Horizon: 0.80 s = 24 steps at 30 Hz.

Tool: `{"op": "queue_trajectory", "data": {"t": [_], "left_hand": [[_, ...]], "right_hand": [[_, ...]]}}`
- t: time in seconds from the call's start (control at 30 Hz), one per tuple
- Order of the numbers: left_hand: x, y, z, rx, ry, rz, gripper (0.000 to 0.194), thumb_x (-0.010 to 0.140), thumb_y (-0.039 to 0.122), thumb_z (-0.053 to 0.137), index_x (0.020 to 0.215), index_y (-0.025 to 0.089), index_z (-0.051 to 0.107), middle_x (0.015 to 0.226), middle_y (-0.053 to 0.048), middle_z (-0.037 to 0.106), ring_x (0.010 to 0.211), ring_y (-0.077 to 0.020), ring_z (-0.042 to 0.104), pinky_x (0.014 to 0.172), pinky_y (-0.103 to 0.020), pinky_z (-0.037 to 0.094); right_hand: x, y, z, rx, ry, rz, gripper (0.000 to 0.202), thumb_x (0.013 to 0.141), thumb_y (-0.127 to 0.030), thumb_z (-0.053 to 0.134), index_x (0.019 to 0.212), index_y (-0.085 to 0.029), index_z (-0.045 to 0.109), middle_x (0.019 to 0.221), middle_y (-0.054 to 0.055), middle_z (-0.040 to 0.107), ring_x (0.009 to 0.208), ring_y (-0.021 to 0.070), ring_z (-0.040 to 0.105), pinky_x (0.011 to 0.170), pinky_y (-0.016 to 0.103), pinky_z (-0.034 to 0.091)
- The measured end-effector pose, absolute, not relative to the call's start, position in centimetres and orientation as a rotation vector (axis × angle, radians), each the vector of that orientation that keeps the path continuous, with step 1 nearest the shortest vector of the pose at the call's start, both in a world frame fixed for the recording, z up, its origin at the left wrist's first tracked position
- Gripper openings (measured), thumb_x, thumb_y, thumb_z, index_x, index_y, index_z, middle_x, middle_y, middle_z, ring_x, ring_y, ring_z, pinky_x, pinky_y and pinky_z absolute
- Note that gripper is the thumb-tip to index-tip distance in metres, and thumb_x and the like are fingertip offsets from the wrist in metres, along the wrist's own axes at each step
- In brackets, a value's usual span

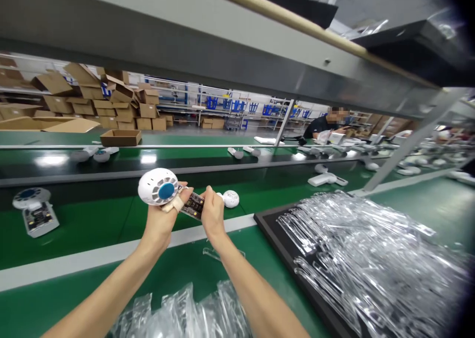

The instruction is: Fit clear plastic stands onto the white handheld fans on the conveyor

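A white handheld device [158,187] with a round vented head and a blue disc is raised above the green conveyor belt. My left hand [163,219] closes around its neck, just below the head, and a pale wrap covers one finger. At the other end, my right hand [213,212] pinches the handle, where a dark circuit board [193,206] lies exposed. Behind my right hand rests another white round-headed device [230,199], partly hidden. On the belt at the left lies a similar device [40,220], its board showing too.
At the right, a black tray [274,229] carries a heap of clear plastic parts [356,249]. Clear plastic bags [185,313] lie in front of me. A metal beam [222,46] crosses overhead; a slanted post [397,140] stands right. A co-worker [319,125] sits across the line.
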State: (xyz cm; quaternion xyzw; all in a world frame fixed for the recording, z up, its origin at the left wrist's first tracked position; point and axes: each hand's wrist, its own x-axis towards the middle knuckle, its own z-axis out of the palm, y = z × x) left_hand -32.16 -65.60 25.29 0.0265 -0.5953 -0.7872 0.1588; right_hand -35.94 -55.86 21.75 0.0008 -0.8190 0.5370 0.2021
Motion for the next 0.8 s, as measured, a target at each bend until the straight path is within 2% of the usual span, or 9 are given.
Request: {"op": "queue_trajectory", "data": {"t": [0.13,0.23,0.27,0.37,0.43,0.5,0.6,0.67,0.8], "left_hand": [[-34.1,-66.8,24.4,0.105,-1.764,-2.322,0.052,0.054,0.045,0.081,0.093,0.015,0.065,0.092,-0.009,0.069,0.088,-0.0251,0.064,0.07,-0.03,0.051],[-38.0,-70.5,22.9,0.279,-2.029,-2.261,0.053,0.052,0.047,0.079,0.089,0.012,0.064,0.082,-0.01,0.068,0.075,-0.0251,0.064,0.063,-0.033,0.052],[-39.4,-72.3,22.4,0.344,-2.141,-2.141,0.053,0.051,0.045,0.079,0.089,0.012,0.064,0.082,-0.01,0.068,0.075,-0.0258,0.064,0.062,-0.034,0.051],[-42.8,-76.8,21.2,0.549,-2.491,-1.521,0.06,0.053,0.042,0.078,0.099,0.01,0.06,0.095,-0.019,0.066,0.09,-0.0371,0.062,0.067,-0.043,0.05],[-43.8,-77.6,20.9,0.608,-2.569,-0.906,0.07,0.057,0.045,0.075,0.109,0.004,0.055,0.109,-0.03,0.059,0.106,-0.0471,0.053,0.08,-0.053,0.045],[-43.9,-75.4,20.7,0.354,-2.559,-0.474,0.077,0.067,0.049,0.068,0.122,0.0,0.048,0.119,-0.033,0.053,0.116,-0.0479,0.045,0.091,-0.056,0.038],[-43.2,-68.1,19.6,-0.467,-2.702,-0.428,0.07,0.081,0.048,0.054,0.138,0.012,0.037,0.127,-0.021,0.053,0.118,-0.0346,0.049,0.098,-0.044,0.036],[-42.9,-63.1,18.4,-0.706,-2.896,-0.474,0.072,0.077,0.049,0.06,0.139,0.018,0.04,0.127,-0.019,0.055,0.116,-0.0353,0.051,0.096,-0.046,0.038],[-43.7,-59.3,17.4,-0.624,-2.957,-0.587,0.061,0.068,0.035,0.07,0.124,0.017,0.054,0.111,-0.019,0.062,0.1,-0.0379,0.059,0.089,-0.052,0.04]], "right_hand": [[-36.0,-55.1,22.0,0.103,-2.445,1.478,0.051,0.096,-0.041,0.017,0.07,-0.02,0.055,0.07,0.004,0.06,0.071,0.0181,0.056,0.07,0.03,0.041],[-34.7,-52.7,22.1,0.276,-2.637,1.426,0.035,0.089,-0.047,0.044,0.085,-0.019,0.063,0.082,0.005,0.063,0.084,0.0218,0.058,0.077,0.033,0.042],[-34.0,-51.6,22.1,0.344,-2.754,1.347,0.035,0.085,-0.048,0.053,0.097,-0.018,0.064,0.093,0.007,0.063,0.093,0.0246,0.057,0.082,0.036,0.042],[-31.4,-48.8,21.2,0.505,-3.203,0.846,0.063,0.074,-0.045,0.071,0.126,-0.013,0.053,0.12,0.016,0.054,0.115,0.0337,0.047,0.094,0.045,0.038],[-30.0,-47.7,20.3,0.551,-3.329,0.539,0.058,0.077,-0.033,0.071,0.128,-0.01,0.052,0.121,0.018,0.052,0.115,0.0343,0.046,0.097,0.046,0.037],[-29.2,-47.3,19.5,0.586,-3.309,0.458,0.048,0.083,-0.023,0.064,0.128,-0.011,0.053,0.121,0.017,0.053,0.114,0.0316,0.047,0.098,0.044,0.036],[-29.2,-47.0,19.2,0.579,-3.284,0.578,0.046,0.084,-0.022,0.062,0.128,-0.012,0.053,0.12,0.016,0.052,0.114,0.03,0.047,0.1,0.043,0.036],[-29.5,-46.5,19.7,0.522,-3.284,0.736,0.049,0.084,-0.027,0.063,0.129,-0.011,0.053,0.119,0.016,0.052,0.117,0.0302,0.045,0.102,0.042,0.035],[-30.3,-44.8,20.8,0.369,-3.138,1.138,0.053,0.085,-0.039,0.057,0.131,-0.014,0.052,0.115,0.012,0.052,0.114,0.0263,0.048,0.101,0.039,0.036]]}}
